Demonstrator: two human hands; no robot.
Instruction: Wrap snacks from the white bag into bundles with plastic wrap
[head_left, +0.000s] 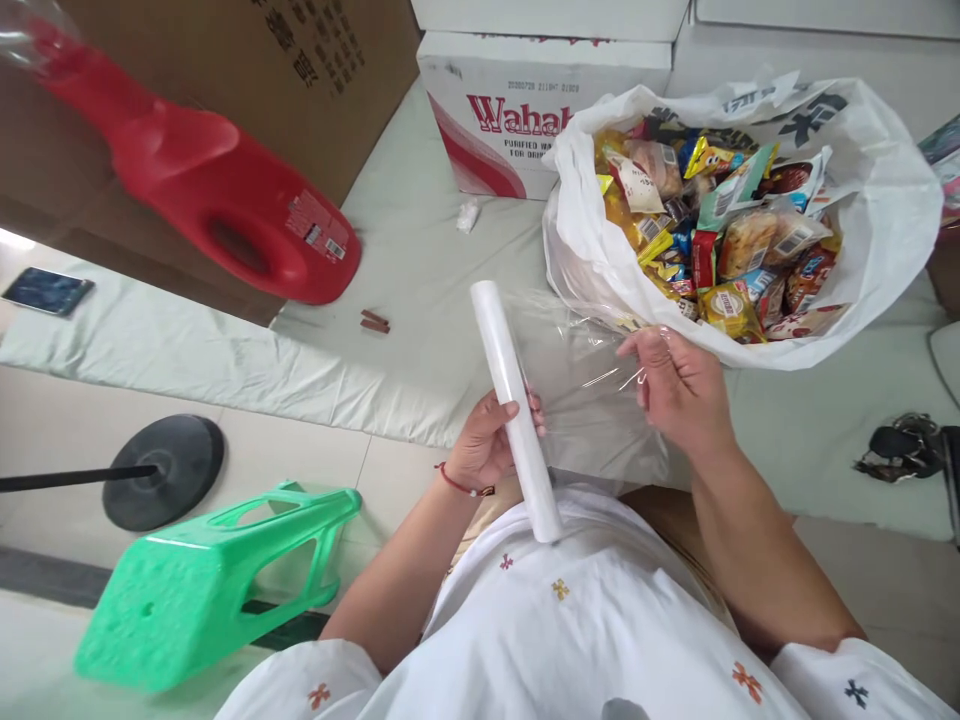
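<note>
My left hand is closed around a roll of clear plastic wrap, thumb across its front. Between my hands stretches a thin transparent sheet of film, pulled out to the right from the roll. My right hand pinches the free edge of that film. Just beyond the right hand stands a white plastic bag, its mouth wide and full of small wrapped snacks.
A white water carton stands behind the bag. To the left are a red bottle, a brown cardboard box and a phone. A green plastic stool and a black round base are lower left.
</note>
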